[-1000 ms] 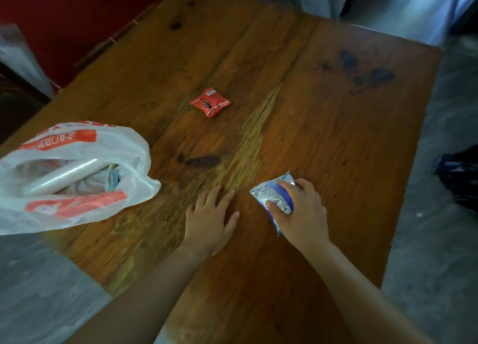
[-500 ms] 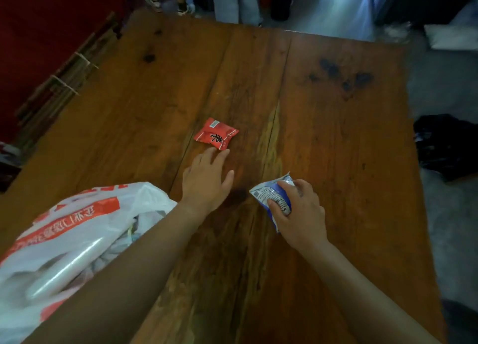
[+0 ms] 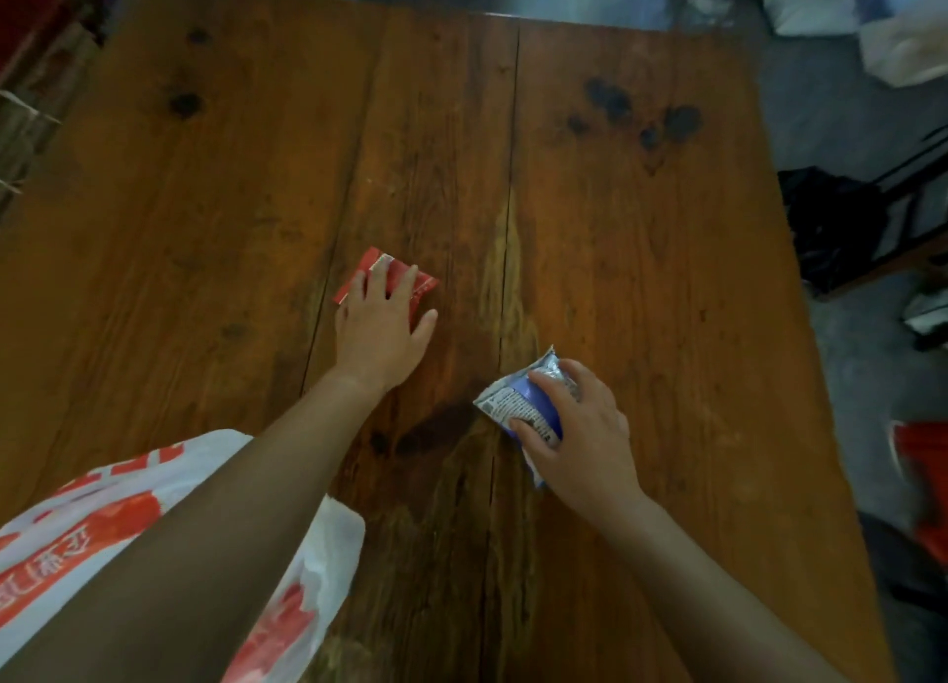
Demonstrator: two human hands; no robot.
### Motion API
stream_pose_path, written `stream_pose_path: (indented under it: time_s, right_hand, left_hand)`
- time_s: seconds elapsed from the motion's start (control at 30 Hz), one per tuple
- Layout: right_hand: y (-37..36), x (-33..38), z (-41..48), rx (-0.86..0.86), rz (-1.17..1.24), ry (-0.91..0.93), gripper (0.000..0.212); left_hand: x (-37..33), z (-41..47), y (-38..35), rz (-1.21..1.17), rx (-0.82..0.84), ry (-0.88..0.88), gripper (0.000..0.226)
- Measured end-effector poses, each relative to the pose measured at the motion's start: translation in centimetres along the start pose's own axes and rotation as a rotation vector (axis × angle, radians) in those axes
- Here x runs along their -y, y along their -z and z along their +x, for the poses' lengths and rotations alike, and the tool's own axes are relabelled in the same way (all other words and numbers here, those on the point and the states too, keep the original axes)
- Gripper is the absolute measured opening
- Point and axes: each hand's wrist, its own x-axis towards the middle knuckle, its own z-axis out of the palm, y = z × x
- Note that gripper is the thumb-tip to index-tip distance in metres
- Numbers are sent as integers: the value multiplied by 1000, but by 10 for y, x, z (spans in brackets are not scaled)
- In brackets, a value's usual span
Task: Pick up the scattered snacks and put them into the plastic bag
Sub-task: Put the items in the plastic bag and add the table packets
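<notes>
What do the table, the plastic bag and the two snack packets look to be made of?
Table: wooden planks with worn varnish; grain, knots and a seam show.
Plastic bag: thin white film with red print, crinkled.
Red packet: glossy film or foil wrapper, probably.
Blue packet: metallised-looking film, crumpled, silver edge with print.

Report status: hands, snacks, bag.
Left hand flat on red snack packet, no grip yet. Right hand grips blue snack packet. Plastic bag near left, under left forearm; no obstruction seen.
</notes>
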Motion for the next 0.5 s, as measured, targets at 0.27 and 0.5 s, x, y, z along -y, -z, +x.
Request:
stream_pose_path:
  time_s: [0.27,0.5]
  right_hand:
    - [13,-31,-35,-9,-9,-15,58]
    - [11,-32,-47,-61,-19,-75,60]
  left_hand:
    - [-13,-94,-12,-238,59,-246,36]
    - [-33,-109,-19,-199,57,65,62]
